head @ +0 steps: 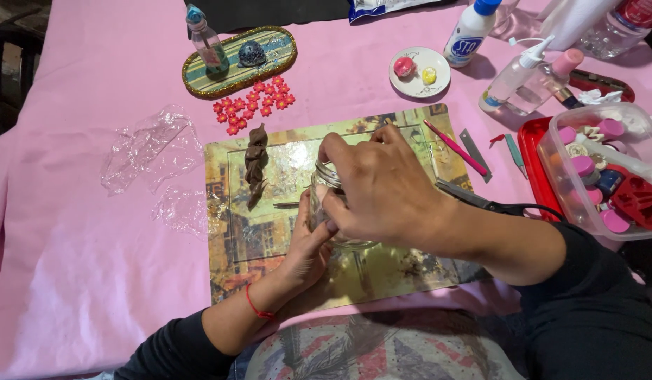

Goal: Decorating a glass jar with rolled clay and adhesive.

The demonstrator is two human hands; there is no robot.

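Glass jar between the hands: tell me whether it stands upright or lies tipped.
Tipped. The glass jar lies on its side on the picture board, threaded mouth toward the far-left, held between the left hand and the right hand.

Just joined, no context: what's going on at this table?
A person holds a small clear glass jar over a glossy picture-printed work mat on a pink tablecloth. The left hand cradles the jar from below; the right hand covers its top. On the mat beside it lies a twisted brown clay strip, with small red clay flowers just beyond the mat. Black-handled scissors lie to the right, near a clear plastic tub of pink-capped paint pots.
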